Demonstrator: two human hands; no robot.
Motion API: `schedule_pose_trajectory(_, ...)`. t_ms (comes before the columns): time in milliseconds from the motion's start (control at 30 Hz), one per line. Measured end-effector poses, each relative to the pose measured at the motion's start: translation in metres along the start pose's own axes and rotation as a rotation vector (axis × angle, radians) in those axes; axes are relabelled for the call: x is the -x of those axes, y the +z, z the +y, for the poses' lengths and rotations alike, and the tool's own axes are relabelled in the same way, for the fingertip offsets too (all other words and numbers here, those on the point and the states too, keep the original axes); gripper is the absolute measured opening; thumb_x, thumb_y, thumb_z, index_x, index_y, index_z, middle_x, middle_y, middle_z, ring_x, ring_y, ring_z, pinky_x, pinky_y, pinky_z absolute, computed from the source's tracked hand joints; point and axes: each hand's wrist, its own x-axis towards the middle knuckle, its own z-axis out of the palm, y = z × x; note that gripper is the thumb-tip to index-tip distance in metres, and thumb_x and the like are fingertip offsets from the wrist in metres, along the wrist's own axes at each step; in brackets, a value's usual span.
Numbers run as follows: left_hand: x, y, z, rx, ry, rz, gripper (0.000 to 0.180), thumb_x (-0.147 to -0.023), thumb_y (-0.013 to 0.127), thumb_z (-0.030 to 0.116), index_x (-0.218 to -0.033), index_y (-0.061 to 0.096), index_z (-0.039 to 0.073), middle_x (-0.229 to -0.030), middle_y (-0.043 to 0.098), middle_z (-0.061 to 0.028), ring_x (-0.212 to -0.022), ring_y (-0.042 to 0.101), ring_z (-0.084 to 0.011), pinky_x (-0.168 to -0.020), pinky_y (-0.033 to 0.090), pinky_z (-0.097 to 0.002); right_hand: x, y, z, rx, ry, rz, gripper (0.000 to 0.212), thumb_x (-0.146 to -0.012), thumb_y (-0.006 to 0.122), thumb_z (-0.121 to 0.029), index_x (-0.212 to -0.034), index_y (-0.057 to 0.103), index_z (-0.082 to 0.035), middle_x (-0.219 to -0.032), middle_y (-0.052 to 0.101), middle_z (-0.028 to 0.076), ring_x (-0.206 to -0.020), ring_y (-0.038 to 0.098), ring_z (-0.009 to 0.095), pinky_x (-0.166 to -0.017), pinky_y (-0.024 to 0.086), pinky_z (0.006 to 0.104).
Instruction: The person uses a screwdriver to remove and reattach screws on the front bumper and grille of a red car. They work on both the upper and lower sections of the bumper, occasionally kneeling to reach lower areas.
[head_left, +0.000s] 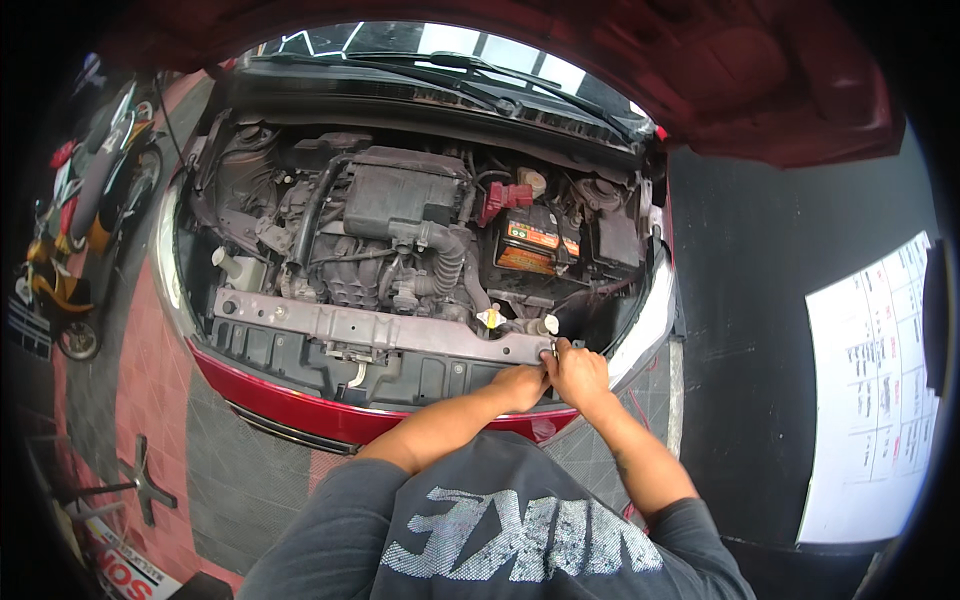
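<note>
Both of my hands are close together at the right end of the dusty metal crossbar (400, 332) that runs along the front of an open engine bay. My right hand (578, 373) is closed, thumb up, around something small by the bar's end; what it grips is mostly hidden. Just left of it and slightly lower, my left hand (520, 387) has its fingers curled in at the same spot, and what they hold is hidden too. Behind the hands are a radiator cap (491, 317) with a yellow label and a pale reservoir cap (545, 325).
A black car battery (537, 243) with a red terminal cover (505, 200) sits at the bay's right. Left of it lies the engine's air box (400, 195). The raised red hood (780, 90) hangs overhead. Motorcycles (85, 215) stand left; a written white sheet (865, 390) is at right.
</note>
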Motion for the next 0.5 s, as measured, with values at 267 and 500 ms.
schedule_pose_trajectory(267, 0.011, 0.002, 0.001, -0.028, -0.031, 0.084, 0.046, -0.112, 0.041, 0.039, -0.142, 0.057, 0.008, -0.120, 0.074, -0.0234, -0.112, 0.070, -0.0444, -0.097, 0.053, -0.0574, 0.016, -0.055, 0.026, 0.047, -0.625, 0.203, 0.050, -0.085, 0.075, -0.018, -0.132, 0.068, -0.006, -0.127, 0.071, 0.013, -0.125, 0.063, 0.032, -0.101, 0.053, 0.0437)
schedule_pose_trajectory(500, 0.007, 0.001, 0.008, -0.008, -0.005, 0.070, 0.045, -0.112, 0.040, 0.039, -0.142, 0.055, 0.009, -0.118, 0.075, -0.0211, -0.111, 0.070, -0.0428, -0.096, 0.054, -0.0566, 0.012, -0.017, 0.037, 0.160, -0.515, 0.003, 0.063, -0.081, 0.083, -0.036, -0.132, 0.066, -0.004, -0.098, 0.076, 0.018, -0.100, 0.075, 0.034, -0.094, 0.058, 0.0435)
